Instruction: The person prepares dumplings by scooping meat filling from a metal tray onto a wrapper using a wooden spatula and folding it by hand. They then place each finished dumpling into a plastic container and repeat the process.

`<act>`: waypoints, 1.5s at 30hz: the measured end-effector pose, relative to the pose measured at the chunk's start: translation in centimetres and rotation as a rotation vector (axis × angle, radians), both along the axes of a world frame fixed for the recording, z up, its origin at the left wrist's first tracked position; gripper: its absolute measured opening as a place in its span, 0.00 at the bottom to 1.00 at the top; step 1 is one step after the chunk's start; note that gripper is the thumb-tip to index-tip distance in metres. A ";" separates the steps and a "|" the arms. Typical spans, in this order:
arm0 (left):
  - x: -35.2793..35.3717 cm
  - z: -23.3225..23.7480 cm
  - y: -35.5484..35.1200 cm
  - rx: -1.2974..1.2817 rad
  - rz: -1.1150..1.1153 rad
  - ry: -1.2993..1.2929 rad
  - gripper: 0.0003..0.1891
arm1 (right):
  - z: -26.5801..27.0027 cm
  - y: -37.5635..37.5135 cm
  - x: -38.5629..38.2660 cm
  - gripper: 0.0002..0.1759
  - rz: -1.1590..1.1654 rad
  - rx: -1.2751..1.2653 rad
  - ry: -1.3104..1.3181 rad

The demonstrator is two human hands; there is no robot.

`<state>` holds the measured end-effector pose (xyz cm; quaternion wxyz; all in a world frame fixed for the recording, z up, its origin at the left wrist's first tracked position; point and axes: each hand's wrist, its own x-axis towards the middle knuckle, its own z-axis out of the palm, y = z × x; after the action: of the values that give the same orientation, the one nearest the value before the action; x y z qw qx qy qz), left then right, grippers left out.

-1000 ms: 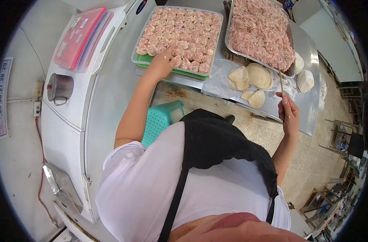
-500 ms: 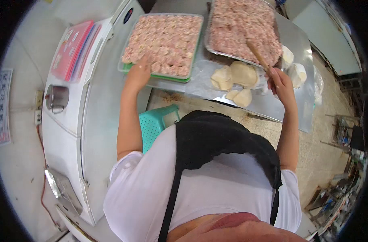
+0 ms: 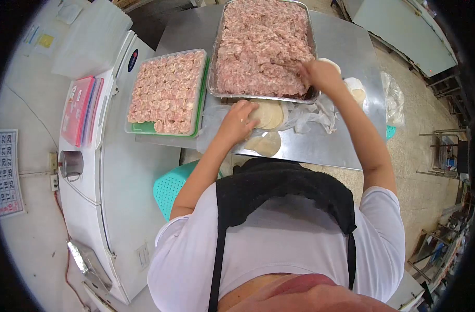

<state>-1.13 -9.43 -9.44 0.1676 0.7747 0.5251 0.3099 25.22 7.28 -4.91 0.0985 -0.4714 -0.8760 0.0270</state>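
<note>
In the metal tray [image 3: 211,86] lies a large mass of raw minced meat [image 3: 261,47]. My right hand [image 3: 319,74] is closed around a wooden stick [image 3: 287,65], whose far end is in the meat. At the near side of the tray, my left hand [image 3: 240,120] has its fingers bent onto the left edge of a stack of round dumpling wrappers [image 3: 270,114]; they seem to pinch a wrapper there. More wrappers [image 3: 267,144] lie loose nearer the table edge. To the left, rows of filled dumplings [image 3: 167,88] fill most of a clear plastic tray with a green base [image 3: 198,117].
Crumpled plastic [image 3: 320,118] lies on the steel table [image 3: 346,148], with more pale wrapper stacks [image 3: 356,92] at the right. A white refrigerator [image 3: 133,197] stands along the left, holding a metal cup [image 3: 71,164]. Below the table is a green stool [image 3: 172,187].
My left hand has moved from the dumpling tray to the wrapper stack. My right hand has moved over the meat, and the stick now reaches into it. The camera view has shifted.
</note>
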 end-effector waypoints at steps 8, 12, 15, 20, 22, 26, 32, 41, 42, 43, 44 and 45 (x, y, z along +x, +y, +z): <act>0.3 -1.0 1.5 -0.247 0.119 -0.164 0.12 | -1.3 -3.7 -1.7 0.21 0.001 -0.075 0.179; 1.0 -0.6 2.0 -0.167 0.068 -0.091 0.13 | -2.1 -3.5 -2.1 0.24 0.008 -0.155 0.244; 1.4 -1.5 1.5 0.037 0.083 0.001 0.12 | -2.2 -3.3 -2.5 0.24 -0.003 -0.226 0.249; -0.1 -2.3 1.0 -0.049 0.049 -0.138 0.07 | -2.4 -3.4 -3.5 0.24 -0.019 -0.353 0.302; -0.7 -1.4 0.9 -0.070 0.022 -0.192 0.06 | -1.1 -4.2 -5.5 0.20 0.214 -0.435 0.200; -2.7 1.8 1.3 -0.056 -0.002 -0.288 0.06 | -2.2 -3.8 -9.4 0.20 0.109 -0.613 0.417; -5.8 3.7 2.1 -0.112 0.163 -0.486 0.05 | 1.9 -2.1 -7.9 0.19 -0.079 -0.256 0.246; -6.5 1.3 3.0 -0.096 -0.113 -0.277 0.08 | -1.3 -2.3 -3.5 0.16 0.021 0.078 0.102; -6.4 1.1 2.9 -0.209 -0.122 -0.321 0.08 | -0.9 -2.6 -3.7 0.17 -0.022 -0.029 0.086; -6.2 0.8 3.1 -0.210 -0.126 -0.320 0.08 | -0.7 -2.9 -3.9 0.18 -0.066 -0.134 0.073; -6.0 0.3 3.6 -0.503 -0.079 -0.647 0.08 | -0.8 -3.0 -4.0 0.18 -0.069 -0.132 0.074; -5.7 0.6 4.0 -0.798 -0.025 -0.973 0.09 | -0.7 -3.3 -4.3 0.19 -0.092 -0.115 0.071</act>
<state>-6.83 -5.40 -8.87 0.6671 0.4288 0.4549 0.4051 20.91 3.98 -5.65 0.1033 -0.5147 -0.8464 0.0896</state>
